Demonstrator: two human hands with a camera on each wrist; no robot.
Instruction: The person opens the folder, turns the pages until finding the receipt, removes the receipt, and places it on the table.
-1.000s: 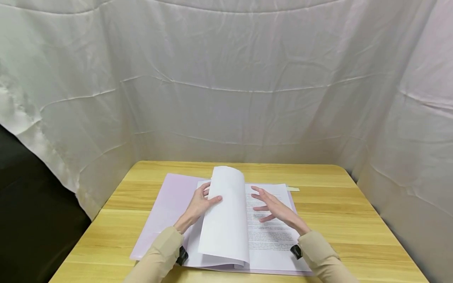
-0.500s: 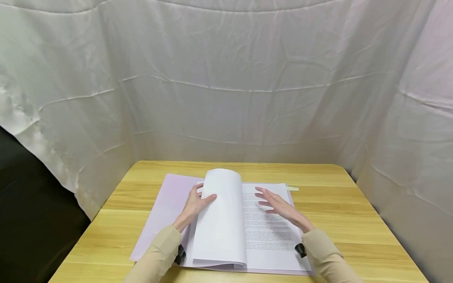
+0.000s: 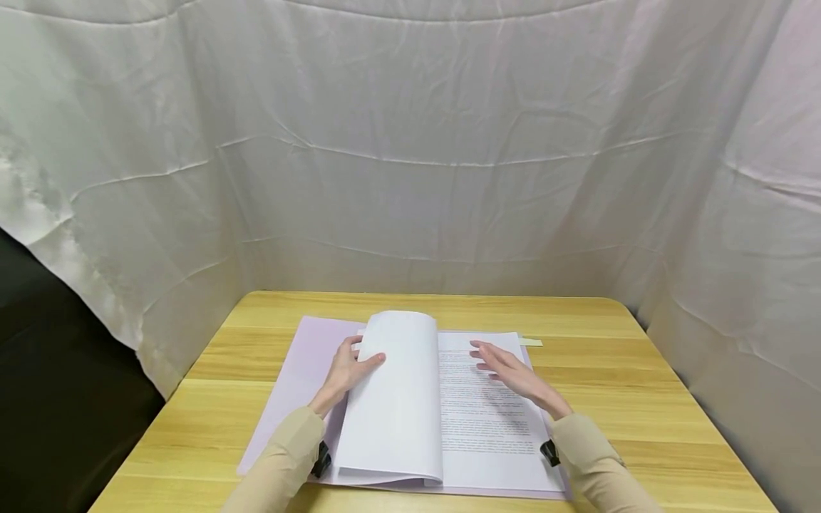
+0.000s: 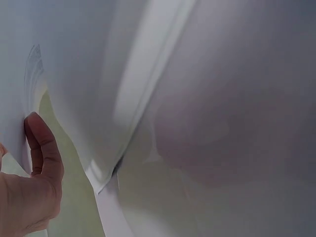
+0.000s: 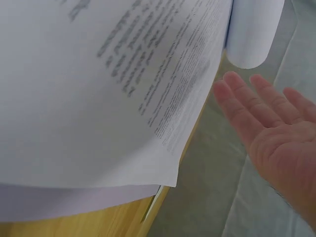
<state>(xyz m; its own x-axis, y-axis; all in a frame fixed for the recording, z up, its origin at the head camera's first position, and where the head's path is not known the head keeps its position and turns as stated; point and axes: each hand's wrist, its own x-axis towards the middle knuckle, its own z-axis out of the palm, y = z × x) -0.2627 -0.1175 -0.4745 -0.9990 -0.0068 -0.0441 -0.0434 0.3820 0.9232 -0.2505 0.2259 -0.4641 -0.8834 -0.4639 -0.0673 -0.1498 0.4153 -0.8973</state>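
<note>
A light purple folder (image 3: 301,370) lies spread out on the wooden table, with white sheets in it. My left hand (image 3: 345,372) pinches a turned sheet (image 3: 394,406) near its left edge, thumb on the blank face and fingers behind. That sheet bows up in a curve over the middle of the folder. In the left wrist view the fingers (image 4: 44,148) show against the paper. My right hand (image 3: 516,374), fingers extended, is over the printed page (image 3: 481,427) on the right. In the right wrist view this palm (image 5: 286,143) shows with nothing in it.
A pale yellow tab (image 3: 531,342) sticks out at the folder's upper right. Wooden tabletop (image 3: 628,399) surrounds the folder. Grey-white curtains (image 3: 449,178) hang behind and at the sides, and a black surface (image 3: 58,385) is at the left.
My left hand has moved left with the turned sheet, which leans farther left and lower. My right hand has drawn a little to the right, its fingers closer together.
</note>
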